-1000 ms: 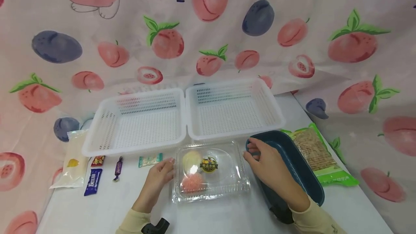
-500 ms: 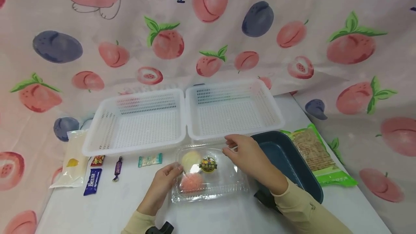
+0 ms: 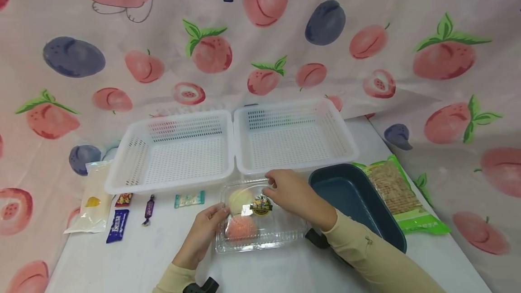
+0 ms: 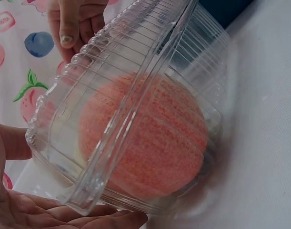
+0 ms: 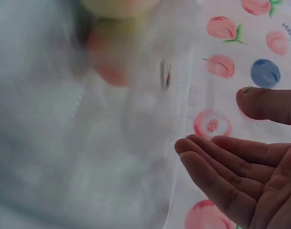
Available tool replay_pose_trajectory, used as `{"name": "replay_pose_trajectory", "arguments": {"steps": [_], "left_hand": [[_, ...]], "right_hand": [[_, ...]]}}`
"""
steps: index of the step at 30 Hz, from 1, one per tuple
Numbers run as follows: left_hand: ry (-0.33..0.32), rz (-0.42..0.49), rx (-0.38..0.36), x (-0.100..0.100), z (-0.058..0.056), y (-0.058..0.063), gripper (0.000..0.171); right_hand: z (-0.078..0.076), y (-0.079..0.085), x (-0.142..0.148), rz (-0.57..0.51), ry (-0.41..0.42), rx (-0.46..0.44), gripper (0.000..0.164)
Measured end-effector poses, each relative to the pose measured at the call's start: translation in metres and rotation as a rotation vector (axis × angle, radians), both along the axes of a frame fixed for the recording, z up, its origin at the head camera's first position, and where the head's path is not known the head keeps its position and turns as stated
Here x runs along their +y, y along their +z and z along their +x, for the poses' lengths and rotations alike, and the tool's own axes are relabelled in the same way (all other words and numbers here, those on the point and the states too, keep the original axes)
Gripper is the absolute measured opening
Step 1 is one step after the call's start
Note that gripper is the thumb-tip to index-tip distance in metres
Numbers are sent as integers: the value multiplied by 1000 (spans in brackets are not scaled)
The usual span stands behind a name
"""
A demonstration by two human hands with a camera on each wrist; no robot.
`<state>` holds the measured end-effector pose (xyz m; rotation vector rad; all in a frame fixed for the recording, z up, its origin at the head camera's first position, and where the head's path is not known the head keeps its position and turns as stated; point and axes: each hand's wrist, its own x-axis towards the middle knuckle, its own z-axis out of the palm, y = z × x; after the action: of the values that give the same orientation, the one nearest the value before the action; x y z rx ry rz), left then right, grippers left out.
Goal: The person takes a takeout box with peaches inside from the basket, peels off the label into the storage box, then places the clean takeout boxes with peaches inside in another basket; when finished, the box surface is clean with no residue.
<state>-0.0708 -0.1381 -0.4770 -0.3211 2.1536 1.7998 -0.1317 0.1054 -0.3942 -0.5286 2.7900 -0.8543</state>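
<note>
A clear plastic clamshell box with a round fruit label on its lid sits in front of the baskets. Inside are a round pinkish-red fruit and a pale yellow one. My left hand holds the box's left side; in the left wrist view its thumb touches one edge and its fingers lie along the other side. Over the lid's right half hovers my right hand, thumb and fingers apart with nothing between them, as the right wrist view also shows.
Two white baskets stand side by side behind the box. On the right are a dark blue tray and a green snack packet. Left lie a white bag, a blue wrapper and several small candies.
My right hand has moved left from the dark tray's edge to over the box lid. My left hand has shifted slightly right onto the box's left side.
</note>
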Motion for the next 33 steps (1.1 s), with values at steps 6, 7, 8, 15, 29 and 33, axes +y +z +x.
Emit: {"name": "replay_pose_trajectory", "arguments": {"steps": [6,7,8,15,29,33], "left_hand": [[3,2,3,1,1,1,64],[5,2,4,1,1,1,63],[7,1,4,2,1,1,63],[6,-20,16,3,1,1,62],[15,-13,8,2,2,0,64],[17,-23,5,3,1,0,64]], "right_hand": [[-9,-5,-6,68,81,-27,37],[-9,-5,-7,72,81,-37,37],[-9,-6,-7,77,80,-43,36],[-8,-12,-10,126,72,-85,15],[1,-24,-18,146,54,-52,11],[1,-25,-20,161,65,-44,15]]}}
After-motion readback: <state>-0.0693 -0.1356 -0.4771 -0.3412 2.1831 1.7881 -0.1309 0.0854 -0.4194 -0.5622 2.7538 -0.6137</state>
